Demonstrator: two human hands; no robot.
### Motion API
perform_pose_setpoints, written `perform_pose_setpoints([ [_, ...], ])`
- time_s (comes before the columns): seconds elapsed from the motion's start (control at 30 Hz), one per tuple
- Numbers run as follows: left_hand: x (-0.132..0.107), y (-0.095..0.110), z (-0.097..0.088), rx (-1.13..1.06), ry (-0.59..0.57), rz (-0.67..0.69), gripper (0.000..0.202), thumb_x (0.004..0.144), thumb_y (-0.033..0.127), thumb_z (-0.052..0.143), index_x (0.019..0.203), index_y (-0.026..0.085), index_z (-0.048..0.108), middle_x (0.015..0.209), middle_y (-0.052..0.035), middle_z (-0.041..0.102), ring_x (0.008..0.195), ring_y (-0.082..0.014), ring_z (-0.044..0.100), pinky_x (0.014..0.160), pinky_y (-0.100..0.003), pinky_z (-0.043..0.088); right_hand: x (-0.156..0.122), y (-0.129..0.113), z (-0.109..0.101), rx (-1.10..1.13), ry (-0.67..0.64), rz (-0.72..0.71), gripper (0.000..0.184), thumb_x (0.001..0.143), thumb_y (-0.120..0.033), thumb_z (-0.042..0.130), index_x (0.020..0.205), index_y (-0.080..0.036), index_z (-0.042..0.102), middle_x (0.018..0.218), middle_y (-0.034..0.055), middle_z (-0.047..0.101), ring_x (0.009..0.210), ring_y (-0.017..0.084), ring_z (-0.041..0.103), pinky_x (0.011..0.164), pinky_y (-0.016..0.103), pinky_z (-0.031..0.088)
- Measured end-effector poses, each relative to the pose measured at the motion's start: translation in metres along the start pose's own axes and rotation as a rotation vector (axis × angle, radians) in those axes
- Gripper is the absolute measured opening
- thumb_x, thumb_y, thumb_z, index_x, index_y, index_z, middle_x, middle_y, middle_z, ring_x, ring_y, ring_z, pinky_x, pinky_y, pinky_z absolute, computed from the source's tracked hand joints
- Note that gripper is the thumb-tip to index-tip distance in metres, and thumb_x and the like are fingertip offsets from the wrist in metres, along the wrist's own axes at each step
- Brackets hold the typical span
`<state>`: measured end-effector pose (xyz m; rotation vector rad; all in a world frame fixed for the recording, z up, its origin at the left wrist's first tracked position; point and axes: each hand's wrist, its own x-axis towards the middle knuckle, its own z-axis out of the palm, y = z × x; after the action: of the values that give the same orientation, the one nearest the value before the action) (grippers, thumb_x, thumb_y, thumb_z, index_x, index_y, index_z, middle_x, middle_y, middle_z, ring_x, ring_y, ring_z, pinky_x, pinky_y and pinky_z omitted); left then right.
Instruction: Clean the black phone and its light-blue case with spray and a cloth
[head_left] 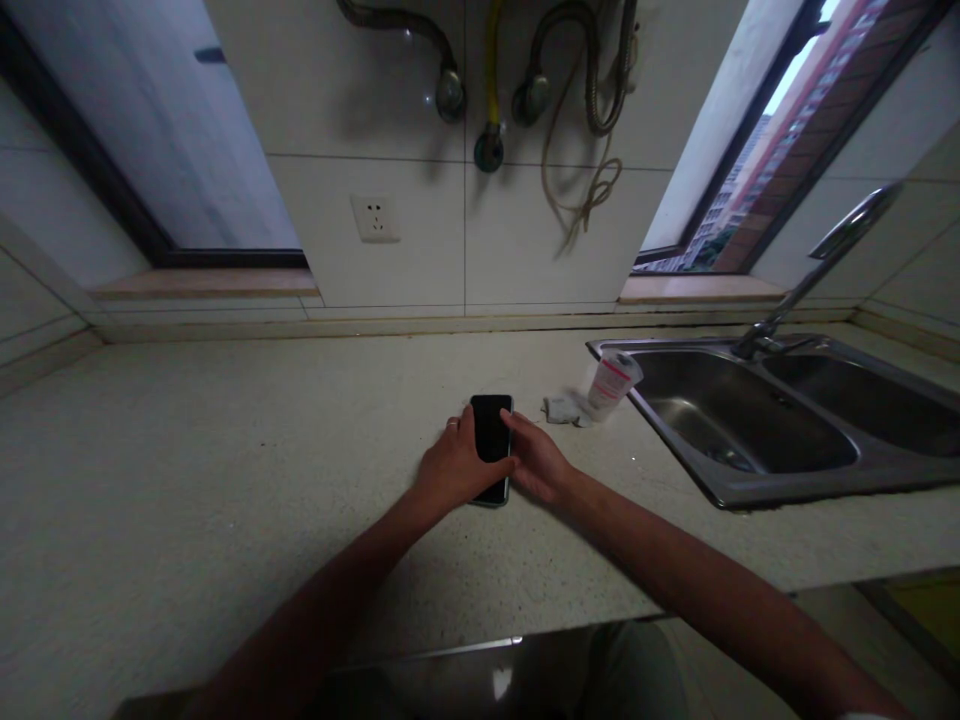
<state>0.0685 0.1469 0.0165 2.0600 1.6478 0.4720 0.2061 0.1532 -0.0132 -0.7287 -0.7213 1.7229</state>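
Note:
A smartphone (492,432) with a dark screen is at the middle of the pale speckled countertop (247,480). My left hand (452,468) grips its left edge, the thumb lying across the lower screen. On the other side, my right hand (537,458) closes on the right edge with its thumb near the upper corner. Whether the phone rests on the counter or is lifted slightly, I cannot tell. A ring (452,424) shows on a finger of my left hand. To the right of the hands are a crumpled grey-white scrap (564,409) and a clear plastic cup (613,380) with red print.
A steel double sink (720,492) with a chrome faucet (810,262) is set into the counter at right. On the tiled wall are a socket (375,218), hoses (592,60) and a yellow pipe (492,70). Windows flank this wall section.

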Motion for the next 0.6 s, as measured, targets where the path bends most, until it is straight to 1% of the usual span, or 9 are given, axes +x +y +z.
perform_pose_setpoints([
  [0.1,0.001,-0.002,-0.002,0.009,-0.003,-0.011,0.089,0.073,0.051,0.069,0.148,0.018,0.031,0.128,-0.0214,0.056,0.111,-0.0375,0.062,0.085,-0.044,0.048,0.001,-0.001,0.0,-0.006,-0.07,0.055,0.037,0.078,-0.046,0.076,0.101,-0.019,0.066,0.098,0.0073,0.074,0.101,0.025,0.069,0.085,0.037,0.056],
  [0.2,0.002,-0.005,-0.003,0.031,0.012,-0.003,0.088,0.074,0.05,0.066,0.147,0.016,0.03,0.124,-0.0215,0.058,0.108,-0.0368,0.063,0.083,-0.043,0.048,0.004,-0.006,-0.005,-0.006,-0.101,0.124,0.039,0.08,-0.049,0.075,0.101,-0.018,0.067,0.096,0.0074,0.074,0.096,0.022,0.069,0.083,0.034,0.056],
  [0.3,0.004,-0.007,-0.003,0.065,0.033,0.009,0.083,0.075,0.048,0.065,0.144,0.017,0.032,0.119,-0.0201,0.06,0.105,-0.0351,0.064,0.081,-0.041,0.049,0.009,-0.012,-0.014,-0.031,-0.093,0.117,0.035,0.081,-0.046,0.076,0.099,-0.017,0.068,0.096,0.0074,0.073,0.091,0.019,0.068,0.082,0.03,0.055],
  [0.4,0.006,-0.01,-0.003,0.134,0.039,0.008,0.085,0.073,0.042,0.066,0.144,0.015,0.03,0.119,-0.0208,0.06,0.107,-0.0347,0.063,0.082,-0.04,0.048,0.014,-0.019,-0.023,-0.051,-0.072,0.112,0.032,0.081,-0.044,0.076,0.096,-0.016,0.068,0.1,0.0088,0.072,0.091,0.017,0.068,0.087,0.03,0.053],
  [0.53,0.009,-0.015,0.0,0.217,0.09,0.039,0.08,0.073,0.039,0.065,0.142,0.013,0.035,0.119,-0.0209,0.06,0.105,-0.0345,0.063,0.082,-0.04,0.048,0.019,-0.025,-0.032,-0.073,-0.062,0.132,0.027,0.079,-0.038,0.079,0.093,-0.017,0.071,0.103,0.0071,0.073,0.096,0.016,0.067,0.093,0.03,0.051],
  [0.6,0.01,-0.017,0.002,0.256,0.12,0.055,0.084,0.073,0.039,0.064,0.145,0.011,0.032,0.119,-0.0221,0.061,0.107,-0.0353,0.062,0.084,-0.041,0.048,0.021,-0.026,-0.035,-0.103,-0.08,0.127,0.025,0.079,-0.036,0.079,0.094,-0.018,0.072,0.106,0.007,0.074,0.1,0.017,0.067,0.095,0.031,0.051],
])
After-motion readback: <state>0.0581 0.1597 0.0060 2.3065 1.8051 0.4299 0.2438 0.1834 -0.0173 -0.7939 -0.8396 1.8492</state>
